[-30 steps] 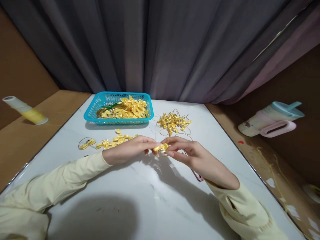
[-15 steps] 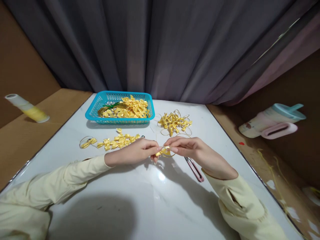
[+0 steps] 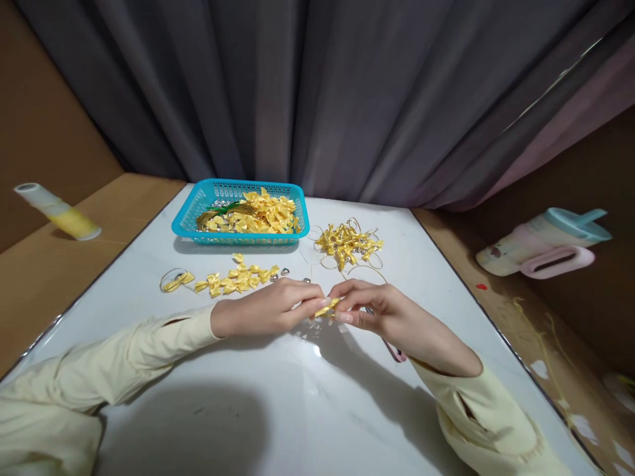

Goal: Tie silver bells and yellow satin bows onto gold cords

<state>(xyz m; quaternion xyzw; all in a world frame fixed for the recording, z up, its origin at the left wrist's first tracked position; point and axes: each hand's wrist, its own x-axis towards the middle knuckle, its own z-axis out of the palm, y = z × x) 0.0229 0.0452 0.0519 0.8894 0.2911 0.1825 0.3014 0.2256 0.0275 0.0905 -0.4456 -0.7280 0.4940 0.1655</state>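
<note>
My left hand (image 3: 270, 307) and my right hand (image 3: 384, 311) meet at the middle of the white table (image 3: 307, 390). Both pinch one small yellow ribbon bow (image 3: 328, 308) between their fingertips, just above the tabletop. Pink snips (image 3: 394, 350) lie on the table under my right wrist, mostly hidden. A row of loose yellow bows (image 3: 233, 279) lies just beyond my left hand. A heap of bows with thin gold loops (image 3: 348, 243) sits beyond my right hand.
A turquoise plastic basket (image 3: 196, 215) with several yellow bows stands at the table's far side. A white and yellow roll (image 3: 57, 211) lies on the brown ledge at left. A pink and blue jug (image 3: 543, 244) lies at right. A dark curtain hangs behind.
Both hands stayed together on the bow, shifting slightly nearer to me and lower. My right wrist now covers more of the pink snips.
</note>
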